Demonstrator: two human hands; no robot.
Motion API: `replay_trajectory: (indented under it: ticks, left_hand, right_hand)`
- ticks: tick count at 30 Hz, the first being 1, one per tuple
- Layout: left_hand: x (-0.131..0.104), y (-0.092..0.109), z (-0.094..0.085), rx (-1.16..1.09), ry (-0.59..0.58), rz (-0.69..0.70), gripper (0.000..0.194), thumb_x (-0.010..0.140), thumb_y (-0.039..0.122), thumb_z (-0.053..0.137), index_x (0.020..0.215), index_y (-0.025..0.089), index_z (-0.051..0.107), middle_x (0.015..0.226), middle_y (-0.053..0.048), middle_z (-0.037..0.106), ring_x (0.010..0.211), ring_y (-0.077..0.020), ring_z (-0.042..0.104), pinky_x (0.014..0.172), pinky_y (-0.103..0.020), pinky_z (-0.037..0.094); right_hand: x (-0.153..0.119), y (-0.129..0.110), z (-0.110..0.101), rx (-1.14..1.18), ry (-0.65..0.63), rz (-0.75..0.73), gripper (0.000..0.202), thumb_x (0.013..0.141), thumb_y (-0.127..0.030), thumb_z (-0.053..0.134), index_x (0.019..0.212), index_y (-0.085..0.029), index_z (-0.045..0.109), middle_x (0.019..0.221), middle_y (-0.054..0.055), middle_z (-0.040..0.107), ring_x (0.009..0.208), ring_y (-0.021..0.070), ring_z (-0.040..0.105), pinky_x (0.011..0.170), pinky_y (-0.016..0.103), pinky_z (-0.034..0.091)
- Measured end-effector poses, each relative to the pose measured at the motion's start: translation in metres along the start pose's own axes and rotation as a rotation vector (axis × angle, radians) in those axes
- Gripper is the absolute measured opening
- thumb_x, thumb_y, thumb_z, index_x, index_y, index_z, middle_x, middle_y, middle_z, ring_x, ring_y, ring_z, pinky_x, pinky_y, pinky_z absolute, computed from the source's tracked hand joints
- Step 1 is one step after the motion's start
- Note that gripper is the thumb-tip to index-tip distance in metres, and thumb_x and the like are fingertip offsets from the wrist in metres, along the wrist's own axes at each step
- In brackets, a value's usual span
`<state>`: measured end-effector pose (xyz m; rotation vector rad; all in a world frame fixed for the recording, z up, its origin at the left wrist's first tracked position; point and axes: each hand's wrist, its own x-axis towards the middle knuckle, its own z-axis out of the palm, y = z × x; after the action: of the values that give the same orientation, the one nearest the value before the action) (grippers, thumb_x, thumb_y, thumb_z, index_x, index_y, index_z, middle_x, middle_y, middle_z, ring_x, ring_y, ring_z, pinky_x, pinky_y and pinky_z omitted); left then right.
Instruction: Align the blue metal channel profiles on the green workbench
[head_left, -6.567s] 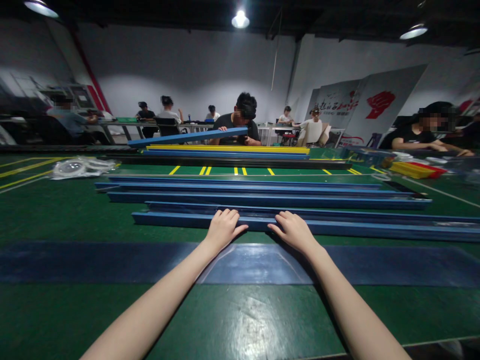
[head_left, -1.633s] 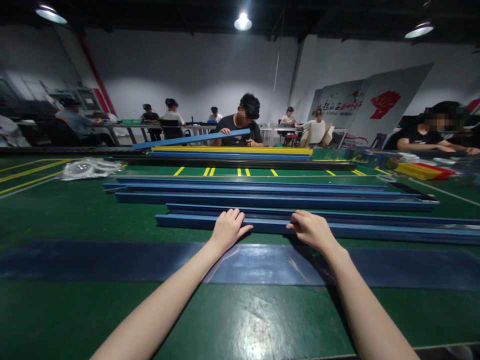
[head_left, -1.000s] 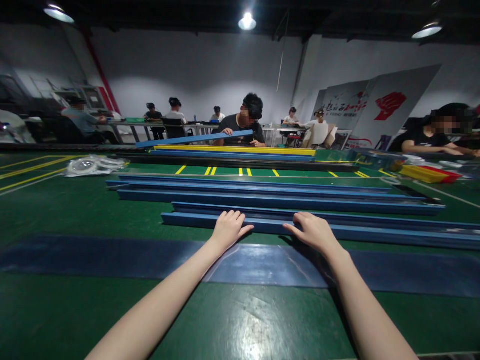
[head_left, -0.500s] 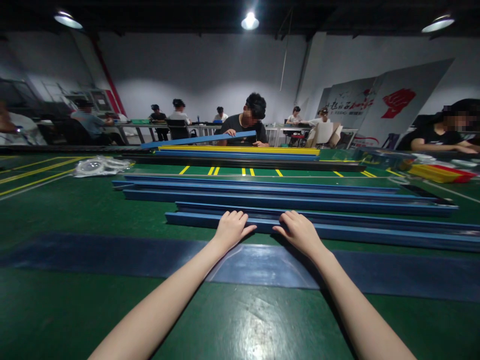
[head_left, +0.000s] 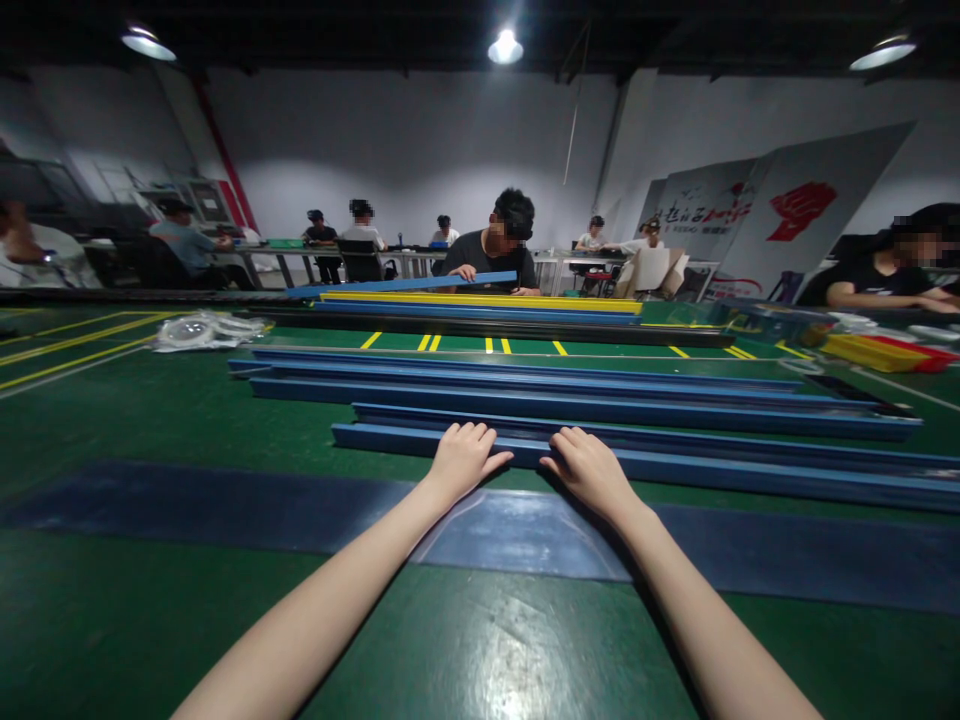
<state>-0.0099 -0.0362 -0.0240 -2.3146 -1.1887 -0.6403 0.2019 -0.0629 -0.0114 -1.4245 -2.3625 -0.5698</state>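
My left hand [head_left: 463, 460] is closed over the near wall of a long blue U-shaped channel [head_left: 720, 473], fingers inside the rim and thumb along its outer side. A short way to the right, my right hand [head_left: 590, 468] grips the same wall in the same manner. Both sets of fingertips are partly hidden inside the channel, which lies flat across the green tabletop [head_left: 360, 640]. Between my forearms and below the channel stretches a long, flat, shiny translucent strip [head_left: 247, 508].
Beyond lie more blue channels [head_left: 525, 392], a black rail [head_left: 487, 325] and a yellow strip [head_left: 480, 298]. A plastic-wrapped bundle [head_left: 206, 331] sits at left, yellow and red trays [head_left: 881, 352] at right. Across the table a person [head_left: 487, 250] holds a blue strip [head_left: 420, 282].
My right hand has slid slightly left along the channel wall, closer to my left hand. The blue strip held by the person opposite has dropped a little.
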Motion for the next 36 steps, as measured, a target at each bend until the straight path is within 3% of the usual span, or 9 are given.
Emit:
replay_trajectory:
  ticks: [20,36]
  left_hand:
    - [0.000,0.000,0.001,-0.036,-0.022,-0.007,0.035,0.083,0.050,0.042,0.084,0.017,0.054,0.080,-0.004,0.061,0.076,-0.0184,0.053,0.065,-0.030,0.031]
    - [0.001,-0.001,-0.002,-0.041,-0.033,-0.002,0.033,0.083,0.048,0.044,0.090,0.018,0.055,0.085,-0.005,0.059,0.082,-0.0198,0.051,0.068,-0.031,0.032]
  right_hand:
    - [0.005,-0.003,-0.013,-0.003,-0.028,0.016,0.020,0.084,-0.029,0.045,0.073,-0.017,0.056,0.076,0.004,0.058,0.071,0.0139,0.050,0.059,0.025,0.025]
    - [-0.008,0.023,-0.017,-0.083,-0.074,0.072,0.021,0.082,-0.032,0.045,0.070,-0.018,0.056,0.075,0.004,0.058,0.070,0.0142,0.052,0.055,0.027,0.025]
